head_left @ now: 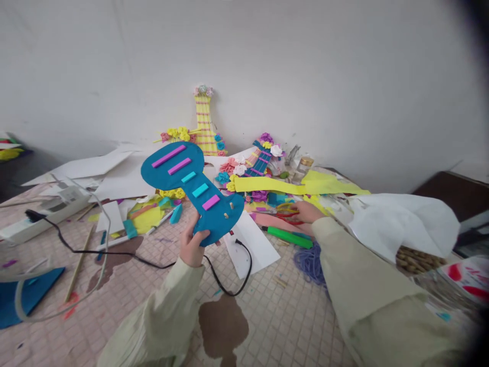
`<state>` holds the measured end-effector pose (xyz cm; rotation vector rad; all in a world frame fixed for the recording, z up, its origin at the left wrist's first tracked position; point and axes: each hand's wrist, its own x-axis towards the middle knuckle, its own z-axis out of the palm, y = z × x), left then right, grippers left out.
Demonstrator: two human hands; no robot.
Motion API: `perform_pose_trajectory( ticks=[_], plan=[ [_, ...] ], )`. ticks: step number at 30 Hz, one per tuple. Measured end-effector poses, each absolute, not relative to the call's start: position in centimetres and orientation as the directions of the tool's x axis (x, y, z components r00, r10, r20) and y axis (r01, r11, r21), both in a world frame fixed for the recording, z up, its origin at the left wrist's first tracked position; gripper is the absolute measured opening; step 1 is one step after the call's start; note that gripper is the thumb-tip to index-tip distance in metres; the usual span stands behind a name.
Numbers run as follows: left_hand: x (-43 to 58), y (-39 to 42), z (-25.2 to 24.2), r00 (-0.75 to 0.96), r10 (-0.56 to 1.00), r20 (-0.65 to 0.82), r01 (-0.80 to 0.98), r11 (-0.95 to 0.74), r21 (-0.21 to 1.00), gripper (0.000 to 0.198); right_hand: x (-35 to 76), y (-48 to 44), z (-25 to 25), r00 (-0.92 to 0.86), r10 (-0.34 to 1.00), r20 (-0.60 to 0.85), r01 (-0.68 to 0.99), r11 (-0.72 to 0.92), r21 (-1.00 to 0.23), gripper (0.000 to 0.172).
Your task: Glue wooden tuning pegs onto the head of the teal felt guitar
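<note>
No text, number or brand name can be read anywhere in the frame. The nearest thing to a label is the red-and-white patterned patch [468, 278] on the clear plastic container [430, 285] at the lower right edge; its bold red shapes on white look like printing, but they are cut off by the dark border and too blurred to make out as letters. On the white power strip [48, 216] at the left, any marking is too small to tell. The same goes for the green-barrelled tool [289, 237] right of centre and the glass jar with a gold lid [304, 165] farther up.
</note>
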<state>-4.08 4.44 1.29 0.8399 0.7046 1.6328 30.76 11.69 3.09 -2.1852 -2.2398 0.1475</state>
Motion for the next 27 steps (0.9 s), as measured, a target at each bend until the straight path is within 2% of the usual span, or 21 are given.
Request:
perform_pose_trajectory(
  ticks=[5,8,11,13,14,15,16,18,22,25,27],
  plan=[
    [-4.0,4.4,0.7,-0.109,0.990,0.094,-0.499,-0.136,0.856,0.069,32.4,10.8,6.7,0.072,0.979,0.191,0.982,-0.035,-0.186,0.025],
    [-4.1,4.7,-0.1,-0.144,0.985,0.096,-0.450,-0.152,0.880,0.071,32.6,9.1,8.6,0.145,0.950,0.276,0.936,-0.041,-0.350,0.029],
    [-4.1,4.8,-0.6,-0.144,0.978,0.149,-0.381,-0.194,0.904,0.068,31.5,6.3,9.8,0.167,0.948,0.272,0.829,0.014,-0.559,0.042],
    [-4.1,4.6,-0.5,-0.134,0.972,0.192,-0.331,-0.226,0.916,0.065,30.0,3.9,10.5,0.166,0.952,0.257,0.683,0.076,-0.726,0.053],
    [-4.1,4.5,-0.2,-0.129,0.970,0.207,-0.308,-0.238,0.921,0.063,29.2,2.6,10.7,0.168,0.952,0.255,0.602,0.106,-0.791,0.053],
    [-4.1,4.3,0.0,-0.129,0.967,0.218,-0.287,-0.247,0.926,0.062,28.4,1.3,11.0,0.183,0.955,0.232,0.407,0.141,-0.902,0.053],
    [-4.1,4.1,0.4,-0.136,0.964,0.228,-0.266,-0.257,0.929,0.060,27.6,0.1,11.2,0.213,0.953,0.217,0.245,0.163,-0.956,0.052],
    [-4.4,3.6,0.9,-0.161,0.956,0.245,-0.237,-0.279,0.931,0.058,26.3,-2.3,11.5,0.251,0.954,0.164,0.039,0.159,-0.986,0.043],
    [-6.1,1.5,1.1,-0.244,0.940,0.239,-0.290,-0.305,0.907,0.057,24.9,-5.9,12.4,0.309,0.945,0.109,-0.070,0.136,-0.988,0.018],
    [-7.8,-1.3,0.9,-0.280,0.945,0.167,-0.379,-0.268,0.886,0.054,24.8,-7.3,13.0,0.234,0.966,0.108,-0.151,0.146,-0.978,0.024],
    [-8.8,-3.4,0.8,-0.289,0.952,0.102,-0.407,-0.219,0.887,0.051,24.8,-7.4,12.9,0.184,0.979,0.093,-0.135,0.119,-0.984,0.028]
  ],
)
